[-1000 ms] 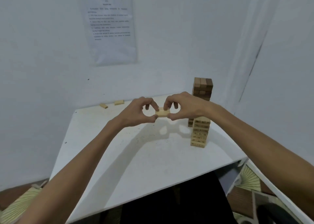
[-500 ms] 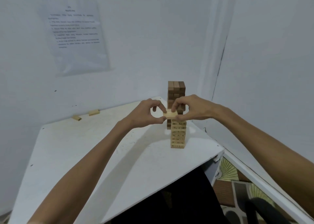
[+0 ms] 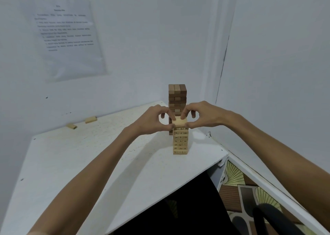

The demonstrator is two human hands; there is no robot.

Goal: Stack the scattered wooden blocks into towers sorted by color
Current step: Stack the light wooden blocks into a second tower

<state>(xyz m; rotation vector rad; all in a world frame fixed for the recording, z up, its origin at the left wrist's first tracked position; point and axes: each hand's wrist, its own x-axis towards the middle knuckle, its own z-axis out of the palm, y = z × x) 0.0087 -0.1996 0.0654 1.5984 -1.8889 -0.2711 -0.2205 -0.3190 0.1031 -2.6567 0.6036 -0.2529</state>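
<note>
A light wooden tower [image 3: 180, 143] with printed numbers stands near the right edge of the white table [image 3: 80, 163]. A layer of light blocks [image 3: 179, 122] sits at its top, pinched from both sides. My left hand [image 3: 151, 120] grips its left end with thumb and fingers, and my right hand [image 3: 201, 116] grips its right end. Behind stands a taller dark brown tower [image 3: 177, 96], partly hidden by my hands. Two loose light blocks lie by the back wall: one [image 3: 91, 119] and another [image 3: 71, 126].
White walls close in behind and to the right of the table. A printed paper sheet [image 3: 69, 38] hangs on the back wall. A patterned floor [image 3: 235, 179] and a dark chair part [image 3: 273, 218] lie beyond the table's right edge.
Both hands carried the light blocks from mid-air right and down onto the top of the light tower. The camera view shifted right too.
</note>
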